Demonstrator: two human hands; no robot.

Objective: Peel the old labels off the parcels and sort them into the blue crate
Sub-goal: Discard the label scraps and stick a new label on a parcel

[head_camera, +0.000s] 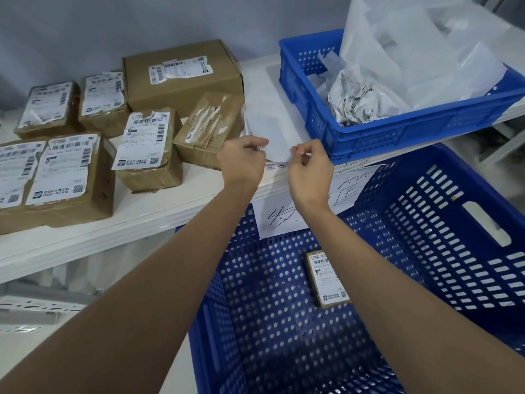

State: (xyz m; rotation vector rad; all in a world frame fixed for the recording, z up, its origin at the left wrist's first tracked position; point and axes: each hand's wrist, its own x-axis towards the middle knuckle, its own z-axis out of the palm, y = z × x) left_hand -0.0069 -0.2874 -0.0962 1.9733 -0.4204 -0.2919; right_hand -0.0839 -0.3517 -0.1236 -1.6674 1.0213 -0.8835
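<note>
White counter (159, 211), carrying seven brown cardboard parcels (147, 149) at its left and middle, most bearing white printed shipping labels with barcodes; the largest brown box (181, 75) stands at the back near the grey wall, and one tape-wrapped brown parcel (208, 129) lies tilted beside the left hand, its top showing only torn remnants of a label. Left hand (241, 160) and right hand (311, 166), both raised over the counter's front edge, each grip pinching one end of a thin white peeled label strip (277, 162) stretched between them. Small blue perforated plastic crate (397, 135), on the counter at right, holding crumpled white labels (355, 103) and loose white backing sheets. Large blue perforated plastic crate (426, 223), below the counter's edge, holding one small brown parcel (329, 280) with a white label on its floor; a white paper sign with handwritten characters (284, 220) hangs on its far wall.
</note>
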